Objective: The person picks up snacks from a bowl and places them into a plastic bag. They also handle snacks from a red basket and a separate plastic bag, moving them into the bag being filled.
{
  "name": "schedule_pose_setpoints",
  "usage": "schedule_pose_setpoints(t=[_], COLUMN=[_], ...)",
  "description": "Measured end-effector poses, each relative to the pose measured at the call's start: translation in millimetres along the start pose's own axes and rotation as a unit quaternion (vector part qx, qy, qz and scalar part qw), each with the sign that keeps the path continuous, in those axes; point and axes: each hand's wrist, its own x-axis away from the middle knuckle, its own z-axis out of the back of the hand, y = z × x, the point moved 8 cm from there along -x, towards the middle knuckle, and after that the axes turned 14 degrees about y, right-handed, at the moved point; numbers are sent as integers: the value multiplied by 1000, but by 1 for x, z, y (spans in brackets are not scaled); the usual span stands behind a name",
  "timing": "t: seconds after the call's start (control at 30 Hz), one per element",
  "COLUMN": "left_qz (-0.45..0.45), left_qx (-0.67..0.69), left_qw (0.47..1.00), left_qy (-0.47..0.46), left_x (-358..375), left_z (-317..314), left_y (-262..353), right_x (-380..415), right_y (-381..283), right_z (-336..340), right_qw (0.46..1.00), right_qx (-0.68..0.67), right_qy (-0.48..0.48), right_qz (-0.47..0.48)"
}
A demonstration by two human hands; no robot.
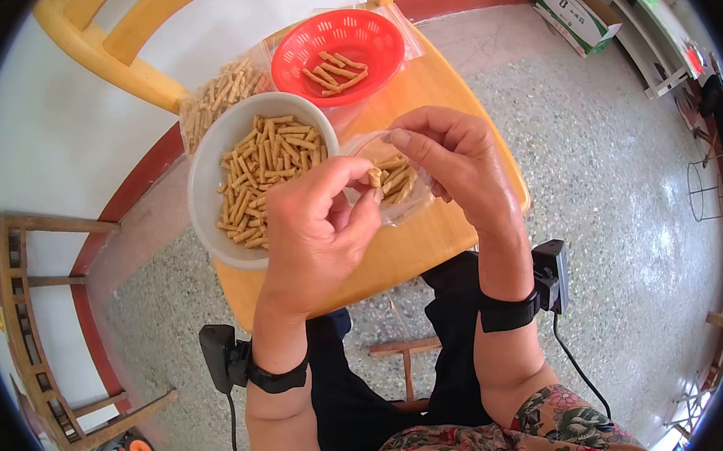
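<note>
Head view: sticks (pixel 272 148) in bowl (pixel 204 186), basket (pixel 369 36), bag (pixel 362 147)

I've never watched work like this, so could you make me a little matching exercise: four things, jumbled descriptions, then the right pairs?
Things:
1. Left hand
2. Right hand
3. Red basket
4. Pale bowl

Descriptions:
A. Contains just a few sticks
B. Pinches the edge of a clear bag
C. Contains a large pile of sticks
D. Pinches one short stick

Pairs: 1-D, 2-B, 3-A, 4-C
</note>
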Motion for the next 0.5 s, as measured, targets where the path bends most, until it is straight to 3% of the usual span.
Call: schedule_pose_setpoints(t=[0.13,0.2,0.33,0.4,0.5], left_qz=[-4,-97,-119,-130,-50], left_qx=[-41,-100,-142,-124,-110], left_qw=[999,989,982,980,983], left_qy=[-1,43,29,91,136], left_x=[1,0,2,1,-9], left_z=[-8,-8,-19,-7,24], left_y=[-2,9,8,14,3], right_x=[1,0,-1,0,0], right_y=[-2,-1,-1,-2,-5], right_z=[0,0,1,3,7], right_qw=[1000,1000,1000,1000,1000], right_qx=[-22,-18,-7,-13,-9], right_qy=[-2,-2,2,8,24], right_qz=[3,3,26,17,6])
